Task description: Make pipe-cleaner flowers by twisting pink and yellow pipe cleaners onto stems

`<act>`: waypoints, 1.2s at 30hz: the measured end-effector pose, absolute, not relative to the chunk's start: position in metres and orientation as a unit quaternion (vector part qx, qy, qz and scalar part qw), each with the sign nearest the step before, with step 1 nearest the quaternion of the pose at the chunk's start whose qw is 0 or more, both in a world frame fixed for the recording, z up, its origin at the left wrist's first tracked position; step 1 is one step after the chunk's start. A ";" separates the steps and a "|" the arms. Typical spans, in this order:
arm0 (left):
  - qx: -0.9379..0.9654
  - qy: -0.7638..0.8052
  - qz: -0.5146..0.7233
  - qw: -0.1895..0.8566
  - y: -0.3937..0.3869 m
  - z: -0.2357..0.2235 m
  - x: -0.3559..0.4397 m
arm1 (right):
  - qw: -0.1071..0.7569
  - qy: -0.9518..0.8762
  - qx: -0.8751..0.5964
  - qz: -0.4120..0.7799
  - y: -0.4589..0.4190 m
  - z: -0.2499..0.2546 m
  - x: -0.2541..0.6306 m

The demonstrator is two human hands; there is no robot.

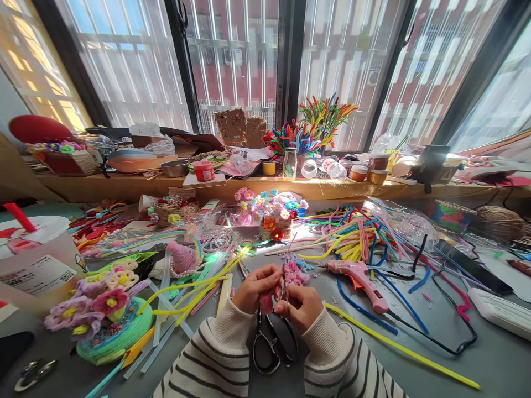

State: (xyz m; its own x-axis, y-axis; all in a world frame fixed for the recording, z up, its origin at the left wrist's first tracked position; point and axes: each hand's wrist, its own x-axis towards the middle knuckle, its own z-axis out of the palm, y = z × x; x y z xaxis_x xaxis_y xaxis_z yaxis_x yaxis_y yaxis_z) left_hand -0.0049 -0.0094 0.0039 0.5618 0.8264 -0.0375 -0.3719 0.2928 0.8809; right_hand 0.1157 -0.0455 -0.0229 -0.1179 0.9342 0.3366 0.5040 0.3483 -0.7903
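At the table's front middle, my left hand (258, 287) is closed in a pinch around a small pink fuzzy piece (266, 303). My right hand (302, 307) is drawn up against it, fingers pinched on a thin strand (284, 273) that rises between the two hands; its exact kind I cannot make out. Black-handled scissors (267, 351) lie on the table below my hands, their blades partly covered. Just beyond my fingers sits a heap of pink fuzzy pieces (296, 271). To its right lies a pink hot glue gun (359, 279).
Yellow pipe cleaners (199, 287) and clear glue sticks (160, 331) spread to the left, beside a green craft piece with fuzzy flowers (112, 315). A drink cup (35, 260) stands far left. More pipe cleaners (357, 237) pile up behind the glue gun, whose cord (431, 340) runs right.
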 end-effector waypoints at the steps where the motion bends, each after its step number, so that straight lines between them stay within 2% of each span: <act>1: 0.444 0.256 0.392 0.764 -0.010 0.004 -0.005 | 0.423 -0.705 -0.510 0.254 -0.045 -0.023 0.116; 8: 0.432 0.250 0.414 0.761 -0.009 0.006 -0.004 | 0.453 -0.684 -0.532 0.211 -0.043 -0.028 0.115; 36: 0.492 0.273 0.380 0.735 -0.011 0.005 -0.003 | 0.417 -0.705 -0.498 0.286 -0.044 -0.025 0.117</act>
